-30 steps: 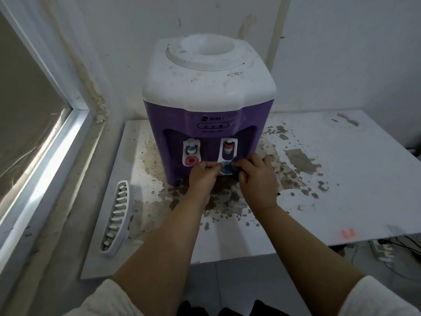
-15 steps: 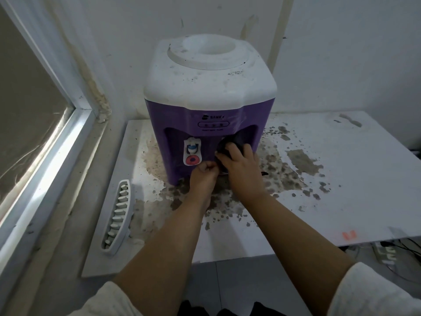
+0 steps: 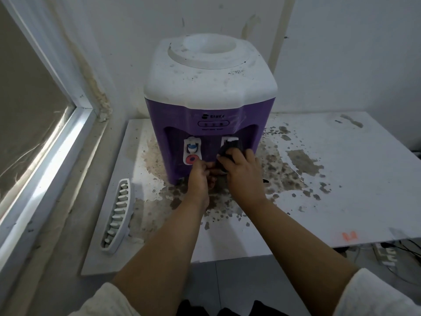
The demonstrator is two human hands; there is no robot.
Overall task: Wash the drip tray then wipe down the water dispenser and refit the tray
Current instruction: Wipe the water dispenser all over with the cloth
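The right hand (image 3: 245,172) has its fingers (image 3: 230,156) curled round a dark cloth (image 3: 230,148), pressing it on the right tap at centre frame; the left hand (image 3: 199,176) pinches something below, which I cannot make out. The water dispenser (image 3: 209,106) is mid-wipe (top speckled). The drip tray (image 3: 117,213) lies on the surface (image 3: 341,179), lower left, not yet refitted.

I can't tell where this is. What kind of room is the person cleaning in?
Probably a plain corner of a home or small office, though that is a guess. A purple and white water dispenser stands on a stained white table against a bare white wall, beside a window.
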